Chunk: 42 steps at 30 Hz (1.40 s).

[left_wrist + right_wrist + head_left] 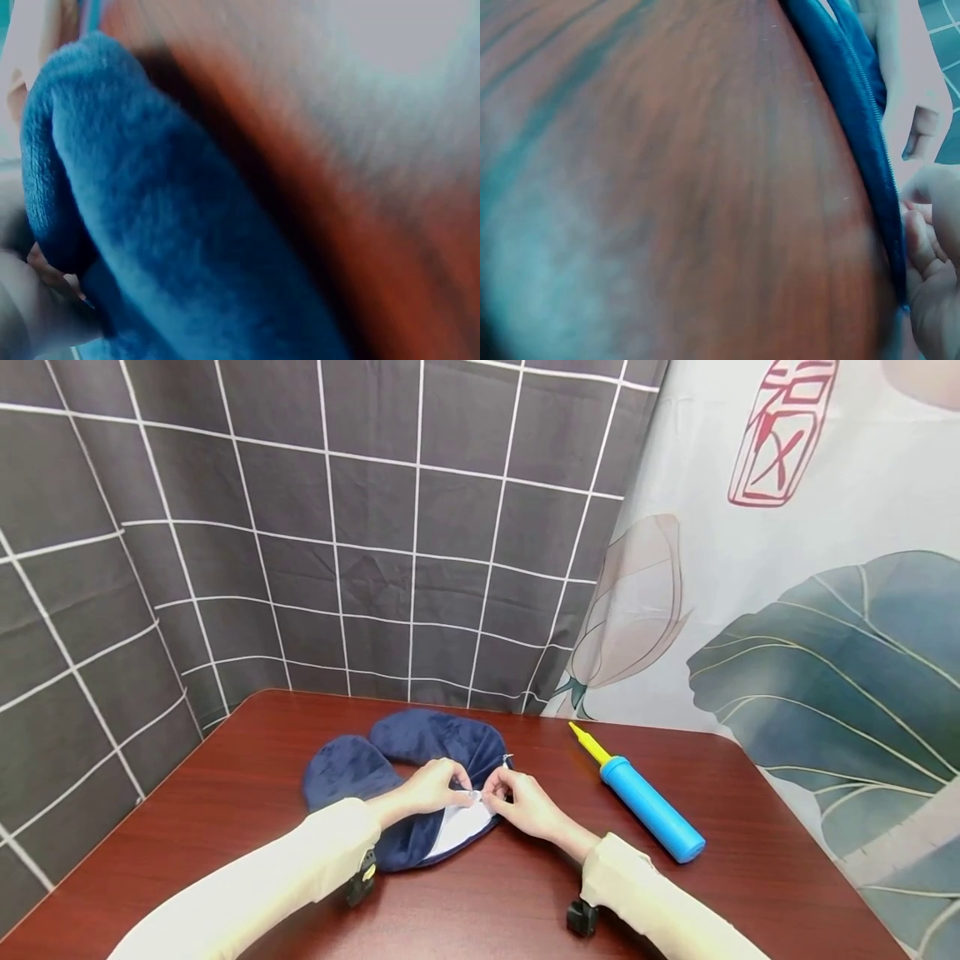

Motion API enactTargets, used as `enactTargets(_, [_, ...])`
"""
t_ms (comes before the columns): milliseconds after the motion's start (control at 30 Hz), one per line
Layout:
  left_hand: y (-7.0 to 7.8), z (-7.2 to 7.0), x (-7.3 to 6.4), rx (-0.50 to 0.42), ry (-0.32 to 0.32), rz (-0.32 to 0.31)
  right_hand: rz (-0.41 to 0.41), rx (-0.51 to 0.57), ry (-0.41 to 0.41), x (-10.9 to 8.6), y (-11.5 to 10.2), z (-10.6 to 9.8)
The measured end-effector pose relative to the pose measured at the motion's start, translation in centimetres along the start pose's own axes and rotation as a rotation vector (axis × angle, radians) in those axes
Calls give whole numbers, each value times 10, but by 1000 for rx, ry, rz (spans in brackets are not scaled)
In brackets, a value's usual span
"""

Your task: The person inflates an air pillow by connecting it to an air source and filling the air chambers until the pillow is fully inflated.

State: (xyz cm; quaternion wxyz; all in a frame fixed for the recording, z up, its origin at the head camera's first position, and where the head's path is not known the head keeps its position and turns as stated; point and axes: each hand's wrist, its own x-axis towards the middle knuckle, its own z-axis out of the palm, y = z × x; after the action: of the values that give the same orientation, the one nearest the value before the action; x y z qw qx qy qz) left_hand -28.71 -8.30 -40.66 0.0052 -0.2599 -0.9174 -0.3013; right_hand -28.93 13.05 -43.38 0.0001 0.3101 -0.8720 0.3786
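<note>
navy plush, one curved pillow (442,739) lies on the red-brown table (487,910) before me, its one zip (875,112) parted over a patch of white lining (456,830). my two hands meet at the opening: my left hand (427,787) pinches with thumb and fingers nearly together, my right hand (528,807) likewise, both on one small clear piece (475,795), mostly hidden by my fingertips and too small to make out. at left wrist height the plush covers much of my grip; at the right, my hand is cut off at the edge. one blue pump (652,810) with one yellow nozzle (590,743) lies to my right, apart from the pillow. behind hang two curtains, one dark and gridded (375,510), one pale and leaf-printed (825,610).
</note>
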Motion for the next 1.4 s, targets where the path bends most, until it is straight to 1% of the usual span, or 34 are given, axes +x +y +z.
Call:
enactTargets(133, [2, -1, 2, 83, -2, -14, -6, 3, -43, 0, -1, -2])
enactTargets(200, [3, -1, 3, 108, 3, -23, -5, 6, -55, 0, -2, -4])
enactTargets(333, [6, -2, 3, 130, 12, -51, -11, 8, -50, 1, -1, -4])
enactTargets(500, [11, -3, 1, 144, 30, -52, -22, -1, -36, 3, 1, -3])
enactTargets(667, [14, -3, -1, 151, 36, -63, -47, 21, -49, 4, 0, -4])
enactTargets(767, [14, -3, -1, 130, 28, -80, -46, 32, -63, 4, 1, -7])
enactTargets(933, [10, -2, 0, 72, 22, -120, -30, 58, -94, 5, 2, -10])
enactTargets(1067, [7, -2, 1, 46, 24, -117, -28, 91, -108, 3, 1, -13])
enactTargets(1200, [5, -2, 2, 24, 26, -100, -55, 92, -93, -1, 1, -17])
enactTargets(1300, [5, -3, 2, 21, 11, -88, -63, 49, -64, -6, 0, -23])
enactTargets(1400, [5, -4, 3, 12, -14, -77, -68, -35, -29, -11, -3, -31])
